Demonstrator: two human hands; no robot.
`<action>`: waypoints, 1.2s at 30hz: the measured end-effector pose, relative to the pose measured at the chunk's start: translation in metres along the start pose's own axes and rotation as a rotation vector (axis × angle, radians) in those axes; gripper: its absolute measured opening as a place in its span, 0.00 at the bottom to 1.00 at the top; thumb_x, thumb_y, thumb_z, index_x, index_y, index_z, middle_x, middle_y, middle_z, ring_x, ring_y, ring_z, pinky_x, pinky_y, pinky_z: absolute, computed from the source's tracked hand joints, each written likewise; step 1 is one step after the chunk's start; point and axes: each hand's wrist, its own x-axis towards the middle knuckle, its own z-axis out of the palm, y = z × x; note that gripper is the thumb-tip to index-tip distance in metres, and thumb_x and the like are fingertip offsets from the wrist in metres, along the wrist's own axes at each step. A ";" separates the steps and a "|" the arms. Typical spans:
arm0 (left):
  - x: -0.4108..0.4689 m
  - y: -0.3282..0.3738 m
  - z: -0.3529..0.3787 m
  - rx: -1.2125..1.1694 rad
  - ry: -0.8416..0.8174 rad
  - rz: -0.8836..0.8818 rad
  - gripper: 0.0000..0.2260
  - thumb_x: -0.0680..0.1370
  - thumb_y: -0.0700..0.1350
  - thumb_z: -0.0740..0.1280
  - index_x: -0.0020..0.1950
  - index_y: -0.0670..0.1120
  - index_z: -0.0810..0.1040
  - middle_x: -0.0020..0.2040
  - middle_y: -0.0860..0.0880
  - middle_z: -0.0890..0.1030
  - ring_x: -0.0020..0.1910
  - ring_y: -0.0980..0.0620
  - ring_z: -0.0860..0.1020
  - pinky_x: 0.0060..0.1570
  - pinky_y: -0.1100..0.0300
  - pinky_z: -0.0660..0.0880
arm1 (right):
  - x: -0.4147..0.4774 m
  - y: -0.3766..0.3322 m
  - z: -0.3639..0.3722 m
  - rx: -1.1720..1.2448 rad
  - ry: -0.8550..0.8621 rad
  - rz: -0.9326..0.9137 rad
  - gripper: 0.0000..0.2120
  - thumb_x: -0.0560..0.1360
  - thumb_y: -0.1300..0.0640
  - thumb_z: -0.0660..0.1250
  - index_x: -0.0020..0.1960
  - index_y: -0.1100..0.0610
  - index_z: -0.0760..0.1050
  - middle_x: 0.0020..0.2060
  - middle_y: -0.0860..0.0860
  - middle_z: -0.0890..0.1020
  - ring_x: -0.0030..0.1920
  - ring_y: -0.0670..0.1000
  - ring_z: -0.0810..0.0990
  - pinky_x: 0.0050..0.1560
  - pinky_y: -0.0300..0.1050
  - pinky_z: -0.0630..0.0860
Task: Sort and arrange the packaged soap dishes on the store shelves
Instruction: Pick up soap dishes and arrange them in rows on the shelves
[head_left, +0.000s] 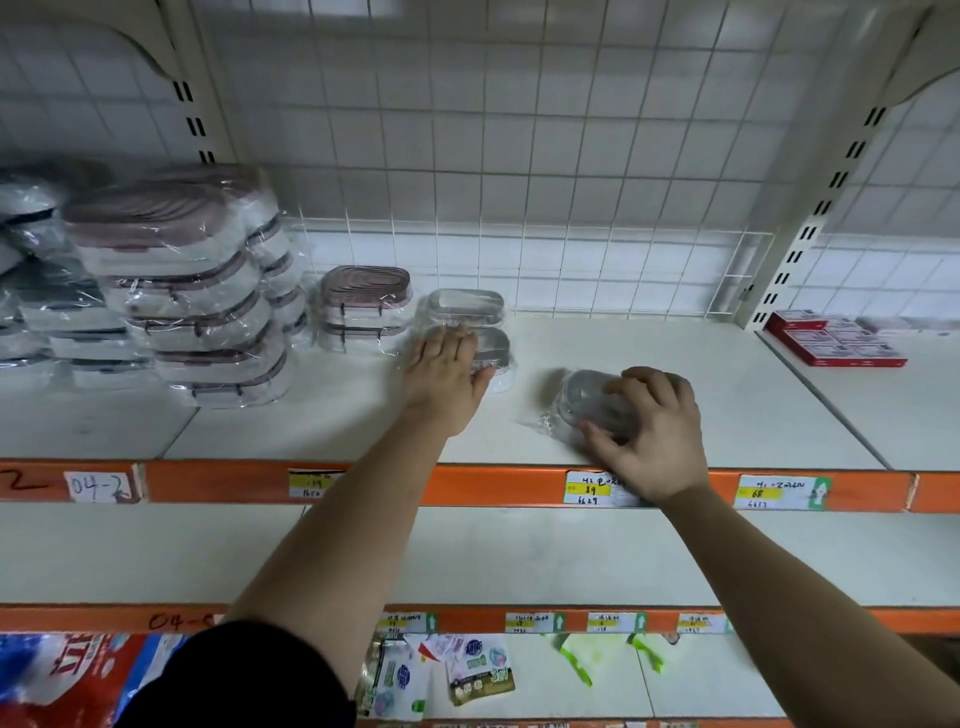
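Upper shelf (727, 405), seen from below eye line.

- Left hand (447, 374): fingers straight and together, laid flat against the front of the clear stack (467, 306), two wrapped clear dishes one on the other. It presses and grips nothing.
- Right hand (649, 421): fingers and thumb curled over the loose clear soap dish (587, 397), holding it. The dish sits on the shelf near the front edge, right of the clear stack and apart from it. Its wrap is crinkled at the left end.
- Pink-lidded pair (363, 296): two high, just left of the clear stack, toward the back.
- Tall pink-lidded stack (182, 291): further left, leaning slightly. I count about five in the front column, with more behind.
- Dark-lidded packs (31, 270): far left, blurred, count unclear.
- Red boxes (831, 338): next bay on the right, well apart from the dishes.
- Orange rail (493, 486) along the shelf front; my right wrist overlaps a price label (589, 488).
- Wire grid (519, 156) backs the bay.
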 end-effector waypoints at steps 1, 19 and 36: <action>0.001 -0.001 -0.001 -0.011 -0.014 0.003 0.26 0.84 0.59 0.50 0.78 0.46 0.58 0.79 0.47 0.59 0.78 0.45 0.54 0.76 0.51 0.47 | 0.000 0.000 0.000 -0.004 -0.011 0.010 0.24 0.68 0.36 0.65 0.52 0.54 0.79 0.53 0.52 0.79 0.56 0.62 0.74 0.54 0.57 0.74; -0.070 -0.063 -0.007 -0.199 0.299 -0.145 0.20 0.78 0.53 0.51 0.44 0.44 0.79 0.41 0.44 0.80 0.41 0.40 0.78 0.42 0.51 0.73 | 0.029 -0.018 0.000 0.168 0.032 0.043 0.25 0.65 0.40 0.67 0.53 0.57 0.78 0.54 0.53 0.77 0.57 0.58 0.71 0.60 0.35 0.62; -0.076 -0.061 -0.002 -0.150 0.594 0.015 0.11 0.76 0.45 0.58 0.37 0.45 0.75 0.32 0.49 0.76 0.32 0.47 0.72 0.41 0.53 0.70 | 0.185 -0.094 0.100 0.242 -0.211 -0.034 0.25 0.60 0.44 0.72 0.52 0.58 0.78 0.52 0.52 0.76 0.57 0.57 0.70 0.54 0.41 0.64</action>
